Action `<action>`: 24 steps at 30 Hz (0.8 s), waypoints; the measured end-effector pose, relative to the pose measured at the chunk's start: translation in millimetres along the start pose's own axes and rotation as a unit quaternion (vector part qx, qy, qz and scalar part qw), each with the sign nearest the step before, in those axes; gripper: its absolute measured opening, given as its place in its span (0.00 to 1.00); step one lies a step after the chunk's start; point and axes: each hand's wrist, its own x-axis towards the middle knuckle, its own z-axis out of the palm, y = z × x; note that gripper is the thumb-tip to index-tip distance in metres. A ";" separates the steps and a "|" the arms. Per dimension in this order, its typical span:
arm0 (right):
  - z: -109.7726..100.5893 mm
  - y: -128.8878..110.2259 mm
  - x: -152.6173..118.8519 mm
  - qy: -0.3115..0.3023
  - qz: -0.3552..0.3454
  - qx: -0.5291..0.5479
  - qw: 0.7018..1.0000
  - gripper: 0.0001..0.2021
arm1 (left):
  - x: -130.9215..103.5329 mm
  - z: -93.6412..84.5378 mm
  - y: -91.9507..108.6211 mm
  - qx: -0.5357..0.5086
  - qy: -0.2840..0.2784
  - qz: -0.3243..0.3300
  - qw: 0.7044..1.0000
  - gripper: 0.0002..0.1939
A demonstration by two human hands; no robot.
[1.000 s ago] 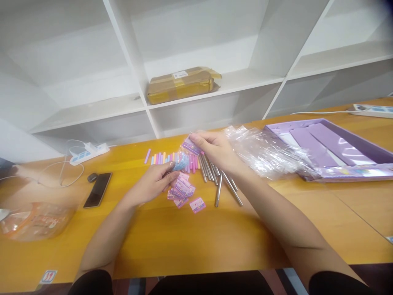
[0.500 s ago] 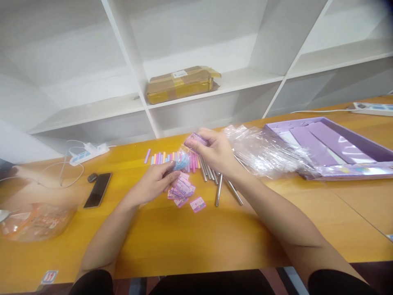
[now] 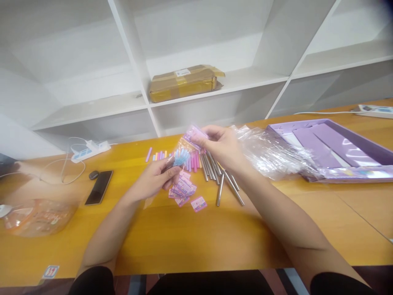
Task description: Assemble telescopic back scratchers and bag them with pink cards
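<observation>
My left hand (image 3: 158, 177) is closed on the lower part of a small clear bag, with a light blue item (image 3: 181, 157) showing at its fingertips. Pinched in my right hand (image 3: 222, 145) is the bag's upper part, near a purple printed card (image 3: 194, 137). Small pink and purple cards (image 3: 184, 187) lie in a pile below, and a single card (image 3: 199, 203) rests beside them. Behind the hands, colored sticks (image 3: 162, 155) form a row. Metal tubes (image 3: 220, 189) lie under and beside my right hand.
Clear plastic bags (image 3: 267, 153) are heaped beside a purple box (image 3: 325, 143) at right. A phone (image 3: 99, 187), a round black item (image 3: 93, 175), a power strip (image 3: 91, 151) and an orange-edged bag (image 3: 37, 217) lie left. A taped carton (image 3: 184, 84) sits on the shelf.
My right hand has moved slightly right, and more of the clear bag and the purple card shows between the hands. My left hand keeps its grip. The view has shifted slightly.
</observation>
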 end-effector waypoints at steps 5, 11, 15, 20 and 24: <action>6.9 12.5 -0.3 -0.088 0.020 -0.006 0.996 0.20 | 6.3 -3.1 4.1 -0.167 0.187 0.097 0.963 0.16; 33.1 19.3 -21.0 -0.386 0.019 -0.171 0.907 0.23 | 12.5 -13.9 9.9 -0.284 0.356 0.150 0.878 0.13; 42.3 25.8 -26.1 -0.399 -0.008 -0.120 0.909 0.41 | 13.3 -14.0 9.2 -0.294 0.389 0.165 0.857 0.12; 39.6 36.0 -24.3 -0.353 -0.146 -0.079 0.921 0.35 | 16.9 -14.6 3.4 -0.320 0.390 0.177 0.845 0.10; 40.7 41.9 -23.0 -0.326 -0.276 -0.121 0.896 0.05 | 22.0 -15.2 -3.6 -0.339 0.385 0.162 0.843 0.09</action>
